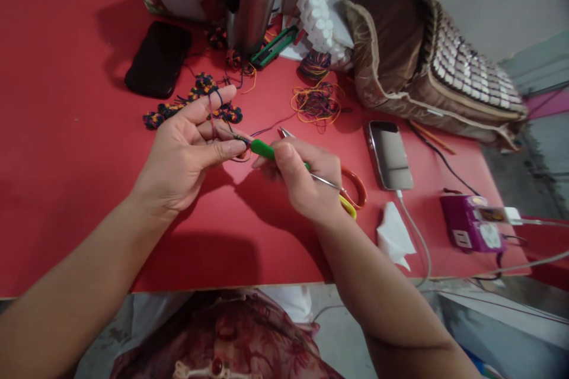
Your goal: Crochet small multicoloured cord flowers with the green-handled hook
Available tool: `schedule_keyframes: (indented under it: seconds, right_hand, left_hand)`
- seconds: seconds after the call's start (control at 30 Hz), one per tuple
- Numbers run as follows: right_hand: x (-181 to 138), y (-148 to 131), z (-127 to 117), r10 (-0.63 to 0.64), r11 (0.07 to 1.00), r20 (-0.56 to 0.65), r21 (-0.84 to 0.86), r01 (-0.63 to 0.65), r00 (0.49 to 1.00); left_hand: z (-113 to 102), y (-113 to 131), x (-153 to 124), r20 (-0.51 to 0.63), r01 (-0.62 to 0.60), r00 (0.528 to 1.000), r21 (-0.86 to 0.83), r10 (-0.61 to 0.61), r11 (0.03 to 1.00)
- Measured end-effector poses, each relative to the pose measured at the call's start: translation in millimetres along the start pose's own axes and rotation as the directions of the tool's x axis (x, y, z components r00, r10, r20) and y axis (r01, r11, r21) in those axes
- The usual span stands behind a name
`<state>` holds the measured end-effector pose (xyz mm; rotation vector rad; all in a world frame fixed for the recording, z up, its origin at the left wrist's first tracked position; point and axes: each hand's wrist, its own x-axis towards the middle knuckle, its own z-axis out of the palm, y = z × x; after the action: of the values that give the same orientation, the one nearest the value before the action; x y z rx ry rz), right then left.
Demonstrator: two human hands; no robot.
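My right hand is closed round a crochet hook with a green grip, its thin tip pointing left. My left hand pinches a small dark piece of crochet work between thumb and finger, right at the hook's tip. Multicoloured yarn is looped round the raised left forefinger. Behind the left hand lie crocheted flowers in navy and orange, partly hidden by it. A loose tangle of yarn and a small wound ball of yarn rest beyond my right hand. Scissors with orange and yellow handles lie partly under the right hand.
A black phone lies at the back left. A steel flask, a green cutter and a brown cushion line the back. On the right are a charging phone, a white tissue and a purple power box with cables.
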<state>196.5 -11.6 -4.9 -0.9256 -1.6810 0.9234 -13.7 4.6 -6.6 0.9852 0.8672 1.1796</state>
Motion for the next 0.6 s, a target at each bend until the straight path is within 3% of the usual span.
schedule_keyframes:
  seconds: [0.1,0.17,0.43,0.5,0.6]
  right_hand:
    - [-0.1,-1.4,4.0,0.086,0.982,0.031,0.167,-0.090,0.996]
    - [-0.7,-1.4,5.2,0.088,0.977,0.038,0.192,-0.093,0.995]
    - [-8.5,-7.4,2.1,-0.236,0.972,0.064,-0.009,0.237,0.970]
    - [-10.7,-8.9,4.6,-0.193,0.981,0.016,-0.023,0.193,0.981]
    - [-13.1,-9.3,11.6,-0.026,1.000,-0.132,-0.001,0.026,0.991]
  left_hand:
    - [-3.8,-0.1,1.7,0.021,0.005,1.000,0.011,-0.005,1.000]
    - [-4.3,-0.6,2.5,0.027,0.010,1.000,0.008,-0.010,1.000]
    - [9.1,2.1,-1.3,-0.035,-0.051,0.998,-0.014,0.050,0.999]
    - [13.2,1.0,-2.6,-0.061,-0.036,0.998,-0.075,0.031,0.997]
    - [16.7,-2.1,-4.7,-0.085,-0.019,0.996,-0.133,0.007,0.991]
